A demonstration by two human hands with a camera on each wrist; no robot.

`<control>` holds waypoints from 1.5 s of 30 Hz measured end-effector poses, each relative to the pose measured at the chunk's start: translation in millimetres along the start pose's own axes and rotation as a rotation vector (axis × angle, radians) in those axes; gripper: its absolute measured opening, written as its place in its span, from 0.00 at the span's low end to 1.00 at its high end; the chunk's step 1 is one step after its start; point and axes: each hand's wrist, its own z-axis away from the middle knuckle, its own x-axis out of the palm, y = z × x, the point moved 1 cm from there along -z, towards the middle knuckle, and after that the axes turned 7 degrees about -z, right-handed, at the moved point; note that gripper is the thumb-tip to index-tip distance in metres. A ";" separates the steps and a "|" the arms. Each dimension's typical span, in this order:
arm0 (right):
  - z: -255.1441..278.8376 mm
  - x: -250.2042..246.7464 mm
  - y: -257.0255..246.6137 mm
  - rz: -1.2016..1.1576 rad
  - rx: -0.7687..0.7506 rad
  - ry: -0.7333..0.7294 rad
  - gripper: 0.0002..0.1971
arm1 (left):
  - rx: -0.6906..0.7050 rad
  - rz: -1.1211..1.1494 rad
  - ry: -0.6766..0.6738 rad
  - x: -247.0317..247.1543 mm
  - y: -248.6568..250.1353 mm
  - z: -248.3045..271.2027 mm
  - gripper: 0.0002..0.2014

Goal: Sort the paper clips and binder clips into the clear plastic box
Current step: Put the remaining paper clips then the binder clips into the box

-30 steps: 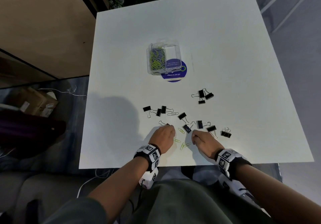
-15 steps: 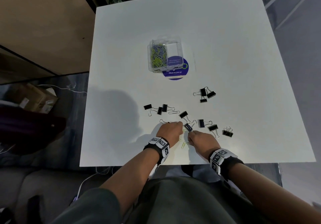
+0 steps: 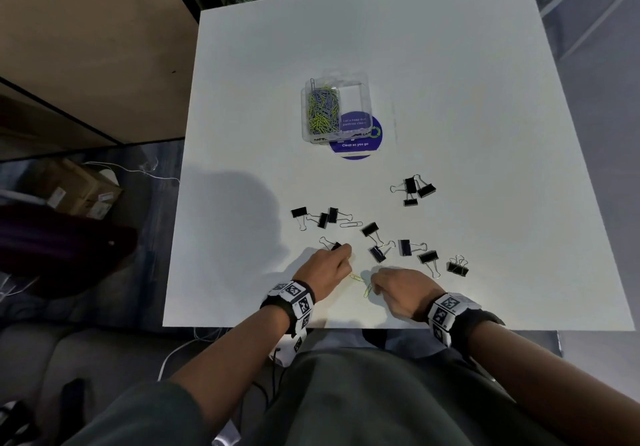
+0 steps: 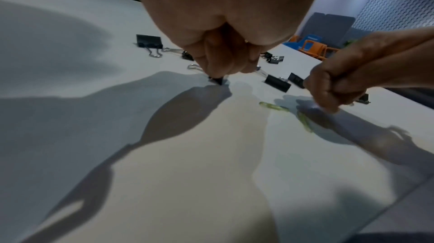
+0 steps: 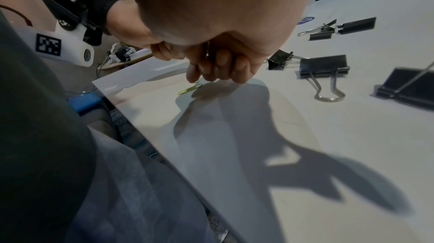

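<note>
The clear box (image 3: 335, 110), half full of paper clips, sits mid-bench (image 3: 485, 99) on a blue sticker (image 3: 360, 148). Black binder clips (image 3: 412, 187) lie scattered nearer the person. The left hand (image 3: 325, 267) pinches one binder clip (image 4: 217, 80); the right hand's (image 3: 401, 290) curled fingers (image 5: 220, 72) touch a green paper clip (image 5: 189, 88).

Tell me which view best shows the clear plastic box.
Head view: the clear plastic box sits mid-table, whole, with green and purple paper clips filling its left compartment. Neither wrist view shows the box; both show only the near table edge, the hands and nearby clips.
</note>
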 end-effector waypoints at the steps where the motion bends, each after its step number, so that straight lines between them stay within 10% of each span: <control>1: -0.9 1.2 -0.3 0.015 -0.012 0.008 0.12 | -0.024 -0.002 -0.007 2.0 -4.3 1.9 0.06; 9: -12.1 10.6 -4.9 0.183 -0.073 0.066 0.13 | -0.357 0.428 -0.016 2.9 -12.5 1.0 0.22; 26: -3.2 7.3 8.5 -0.106 0.073 0.008 0.04 | -0.095 -0.139 -0.079 9.4 6.1 2.4 0.08; 33: 4.5 -1.6 8.9 -0.271 0.125 0.055 0.03 | -0.549 0.953 -0.079 -0.6 8.9 -6.9 0.15; 45: -25.0 -4.3 -17.2 -0.237 0.164 0.035 0.07 | -0.548 0.981 -0.215 -4.3 -10.2 -2.9 0.13</control>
